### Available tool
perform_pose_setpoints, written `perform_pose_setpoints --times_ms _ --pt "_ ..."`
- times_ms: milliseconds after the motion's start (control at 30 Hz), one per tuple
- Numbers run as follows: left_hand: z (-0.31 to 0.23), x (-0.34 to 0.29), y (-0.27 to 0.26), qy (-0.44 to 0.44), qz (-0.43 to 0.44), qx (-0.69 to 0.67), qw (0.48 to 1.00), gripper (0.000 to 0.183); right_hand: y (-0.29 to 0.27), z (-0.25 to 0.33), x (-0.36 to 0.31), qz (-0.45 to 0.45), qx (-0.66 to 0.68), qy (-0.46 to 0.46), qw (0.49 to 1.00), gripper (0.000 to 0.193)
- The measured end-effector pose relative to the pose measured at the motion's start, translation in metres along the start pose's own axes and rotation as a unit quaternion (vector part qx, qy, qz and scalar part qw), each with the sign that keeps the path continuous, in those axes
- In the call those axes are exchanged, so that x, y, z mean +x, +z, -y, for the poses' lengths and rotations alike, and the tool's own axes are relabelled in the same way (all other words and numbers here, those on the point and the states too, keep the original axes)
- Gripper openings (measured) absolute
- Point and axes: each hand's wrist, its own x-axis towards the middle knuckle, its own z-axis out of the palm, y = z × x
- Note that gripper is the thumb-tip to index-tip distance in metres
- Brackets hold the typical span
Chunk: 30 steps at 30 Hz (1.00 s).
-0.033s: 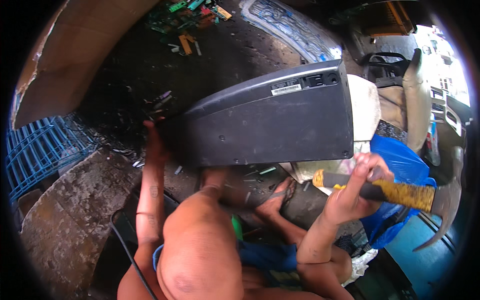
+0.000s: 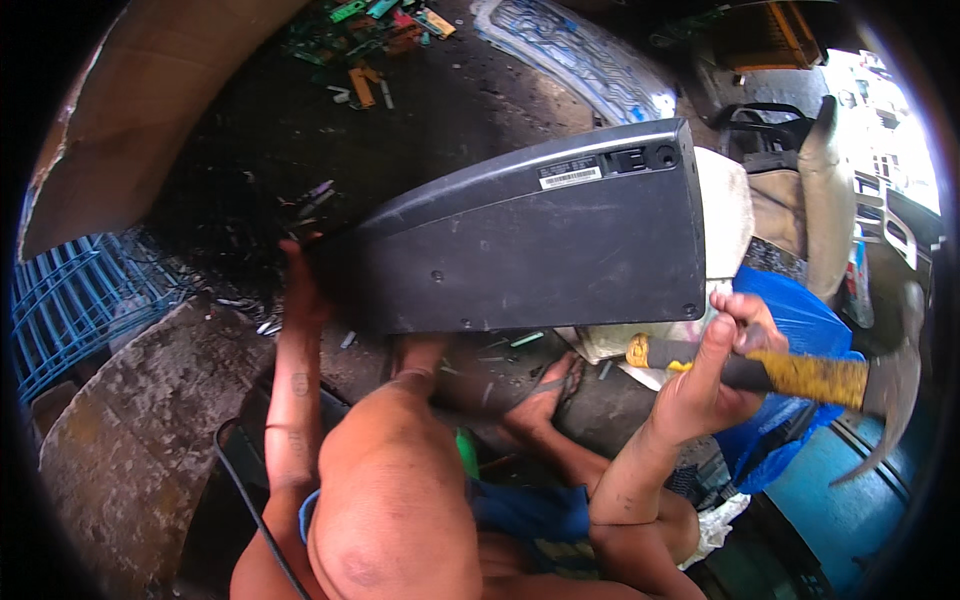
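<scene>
A long, flat black plastic casing [image 2: 530, 250] with a curved far edge, a barcode label and screw holes is held tilted in front of me. My left hand [image 2: 306, 290] grips its dark left end; the fingers are partly in shadow. My right hand [image 2: 722, 375] is closed around the black and yellow handle of a claw hammer [image 2: 818, 380]. The hammer lies sideways, with its metal head to the right. The right hand is close to the casing's near right corner, where contact cannot be made out.
Colourful small scraps [image 2: 370, 40] and a patterned plastic sheet [image 2: 575, 50] lie on the far floor. Brown cardboard [image 2: 150, 110] rises at the left above a blue wire rack [image 2: 90, 300] and a worn slab [image 2: 150, 390]. A blue plastic bag [image 2: 790, 310] sits at the right.
The casing and both hands appear very slightly farther left, along with the whole view. The hammer's head is a little blurred; both grips stay the same.
</scene>
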Motion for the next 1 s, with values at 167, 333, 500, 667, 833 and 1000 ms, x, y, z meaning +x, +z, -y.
perform_pose_setpoints --times_ms 167,333,500,667,833,1000 --pt "-0.004 -0.008 0.018 0.009 -0.024 0.014 1.0 0.074 -0.008 0.002 0.04 0.107 -0.017 0.061 0.992 0.043" --pt "-0.005 -0.023 0.029 0.029 -0.039 0.097 0.994 0.073 0.012 0.0 0.057 0.18 -0.192 0.089 0.961 0.034" --pt "-0.007 -0.032 0.04 0.023 -0.035 0.107 0.993 0.072 0.02 0.007 0.05 0.154 -0.246 0.051 0.955 0.03" --pt "-0.021 -0.051 0.054 0.042 -0.062 0.138 0.988 0.073 0.023 0.001 0.053 0.125 -0.295 0.023 0.947 0.035" --pt "-0.04 -0.069 0.063 0.114 -0.059 0.175 0.976 0.079 0.019 -0.008 0.056 0.114 -0.324 0.002 0.939 0.035" --pt "-0.053 -0.072 0.066 0.123 -0.083 0.205 0.967 0.081 0.015 -0.011 0.052 0.137 -0.311 0.029 0.94 0.031"
